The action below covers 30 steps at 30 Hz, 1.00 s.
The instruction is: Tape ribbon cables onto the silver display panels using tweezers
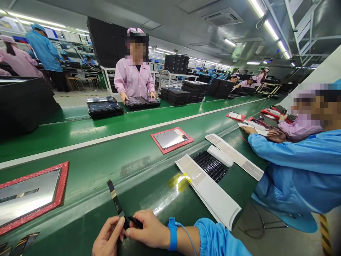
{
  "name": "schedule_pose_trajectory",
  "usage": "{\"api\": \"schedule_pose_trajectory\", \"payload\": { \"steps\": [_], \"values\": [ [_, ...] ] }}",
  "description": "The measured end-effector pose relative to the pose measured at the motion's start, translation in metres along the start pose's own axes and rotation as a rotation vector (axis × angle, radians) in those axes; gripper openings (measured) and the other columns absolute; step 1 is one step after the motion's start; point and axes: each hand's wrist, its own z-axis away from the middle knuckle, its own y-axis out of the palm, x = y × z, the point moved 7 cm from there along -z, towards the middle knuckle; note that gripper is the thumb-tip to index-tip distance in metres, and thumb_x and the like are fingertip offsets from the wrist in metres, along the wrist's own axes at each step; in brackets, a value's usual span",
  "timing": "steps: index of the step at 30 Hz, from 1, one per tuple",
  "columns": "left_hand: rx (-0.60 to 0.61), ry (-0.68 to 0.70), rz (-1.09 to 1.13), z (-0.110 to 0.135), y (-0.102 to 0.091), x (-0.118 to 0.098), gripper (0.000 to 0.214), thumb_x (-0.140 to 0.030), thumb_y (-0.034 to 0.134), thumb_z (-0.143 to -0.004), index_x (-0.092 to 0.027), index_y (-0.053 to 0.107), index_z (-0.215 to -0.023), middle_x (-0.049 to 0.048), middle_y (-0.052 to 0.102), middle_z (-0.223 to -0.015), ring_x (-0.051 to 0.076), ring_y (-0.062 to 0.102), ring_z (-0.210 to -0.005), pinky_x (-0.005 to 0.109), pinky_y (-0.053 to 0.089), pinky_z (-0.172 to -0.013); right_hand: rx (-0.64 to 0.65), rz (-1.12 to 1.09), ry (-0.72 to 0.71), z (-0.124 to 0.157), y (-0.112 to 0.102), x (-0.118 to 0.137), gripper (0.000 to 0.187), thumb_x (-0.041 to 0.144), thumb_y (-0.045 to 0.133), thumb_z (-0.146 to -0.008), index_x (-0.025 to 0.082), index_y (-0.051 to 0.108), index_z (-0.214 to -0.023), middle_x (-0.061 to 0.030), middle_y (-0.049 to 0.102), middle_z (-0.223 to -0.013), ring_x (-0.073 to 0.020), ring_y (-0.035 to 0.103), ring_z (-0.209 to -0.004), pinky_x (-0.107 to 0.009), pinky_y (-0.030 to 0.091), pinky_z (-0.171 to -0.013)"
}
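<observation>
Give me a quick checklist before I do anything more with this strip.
1. Thin black-and-gold flexible strip in the left hand's grip: ok, far end free.
2. Slender black piece in the right hand's grip: ok, held.
3. Whether strip and piece are joined: cannot tell, fingers hide it.
4. Blue wrist strap on the right wrist: ok, worn.
5. Flat silver panel on red plastic wrap, at left, fully in view: not ok, cut off by the picture's edge.

Bright ceiling tubes [271,30]; glare on green bench [149,199].
</observation>
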Motion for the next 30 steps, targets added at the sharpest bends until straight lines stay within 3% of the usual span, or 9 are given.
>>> {"api": "schedule_pose_trajectory", "payload": {
  "steps": [5, 12, 16, 18, 21, 24, 27, 30],
  "values": [
    [-0.022, -0.031, 0.051, 0.000, -0.001, -0.001, 0.046, -0.046, 0.091, -0.036, -0.018, 0.069, -0.066, -0.0029, 0.057, -0.055, 0.008, 0.047, -0.050, 0.017, 0.040, -0.049, -0.014, -0.017, -0.010, 0.003, -0.002, 0.003, 0.030, 0.041, 0.068, -0.034, 0.023, 0.045, -0.044, 0.0033, 0.043, -0.044, -0.0162, 0.039, -0.049, -0.030, 0.025, -0.048],
    [-0.122, -0.056, 0.118, -0.001, -0.001, -0.013, 0.049, -0.041, 0.090, -0.030, -0.018, 0.068, -0.067, -0.0040, 0.057, -0.058, 0.008, 0.048, -0.052, 0.017, 0.042, -0.047, -0.059, -0.062, -0.014, 0.005, -0.004, 0.010, 0.025, 0.039, 0.067, -0.036, 0.023, 0.049, -0.043, 0.0023, 0.043, -0.044, -0.0166, 0.040, -0.050, -0.030, 0.026, -0.050],
    [-0.197, -0.046, 0.180, -0.004, -0.005, -0.022, 0.047, -0.036, 0.089, -0.027, -0.018, 0.069, -0.065, -0.0041, 0.059, -0.064, 0.008, 0.050, -0.053, 0.016, 0.044, -0.046, -0.010, -0.134, 0.017, 0.012, -0.008, 0.024, 0.044, 0.055, 0.074, -0.033, 0.022, 0.046, -0.040, 0.0053, 0.038, -0.037, -0.0116, 0.033, -0.042, -0.026, 0.025, -0.044],
    [-0.185, -0.024, 0.188, -0.004, -0.004, -0.025, 0.045, -0.036, 0.089, -0.029, -0.018, 0.069, -0.066, -0.0039, 0.059, -0.065, 0.007, 0.050, -0.053, 0.016, 0.044, -0.047, 0.004, -0.184, 0.020, 0.017, -0.016, 0.041, 0.056, 0.069, 0.071, -0.038, 0.021, 0.042, -0.041, 0.0059, 0.039, -0.038, -0.0103, 0.034, -0.042, -0.025, 0.028, -0.044],
    [-0.128, 0.030, 0.152, -0.004, 0.000, -0.029, 0.042, -0.038, 0.088, -0.036, -0.017, 0.069, -0.067, -0.0035, 0.058, -0.060, 0.007, 0.049, -0.051, 0.016, 0.042, -0.046, 0.000, -0.228, -0.004, 0.023, -0.036, 0.079, 0.060, 0.077, 0.060, -0.057, 0.020, 0.044, -0.047, 0.0037, 0.048, -0.048, -0.0106, 0.043, -0.049, -0.025, 0.035, -0.050],
    [-0.087, 0.074, 0.101, -0.002, 0.002, -0.029, 0.042, -0.042, 0.087, -0.042, -0.015, 0.067, -0.067, -0.0029, 0.055, -0.056, 0.009, 0.048, -0.049, 0.018, 0.040, -0.043, 0.016, -0.145, -0.050, 0.020, -0.063, 0.120, 0.052, 0.068, 0.064, -0.063, 0.019, 0.055, -0.053, 0.0004, 0.056, -0.056, -0.0107, 0.048, -0.053, -0.026, 0.040, -0.058],
    [-0.082, 0.097, 0.095, 0.000, 0.003, -0.029, 0.044, -0.044, 0.087, -0.043, -0.014, 0.066, -0.067, -0.0030, 0.054, -0.055, 0.009, 0.048, -0.049, 0.019, 0.039, -0.043, -0.097, 0.085, -0.076, 0.003, -0.109, 0.152, 0.047, 0.064, 0.060, -0.068, 0.018, 0.060, -0.057, -0.0024, 0.062, -0.063, -0.0121, 0.052, -0.058, -0.026, 0.041, -0.059],
    [-0.057, 0.107, 0.104, -0.001, 0.005, -0.027, 0.044, -0.046, 0.086, -0.045, -0.015, 0.064, -0.066, -0.0037, 0.053, -0.054, 0.008, 0.048, -0.049, 0.018, 0.038, -0.044, -0.241, 0.271, -0.003, -0.026, -0.168, 0.166, 0.036, 0.050, 0.063, -0.072, 0.016, 0.065, -0.059, -0.0035, 0.064, -0.063, -0.0140, 0.055, -0.062, -0.026, 0.039, -0.058]
  ]
}}
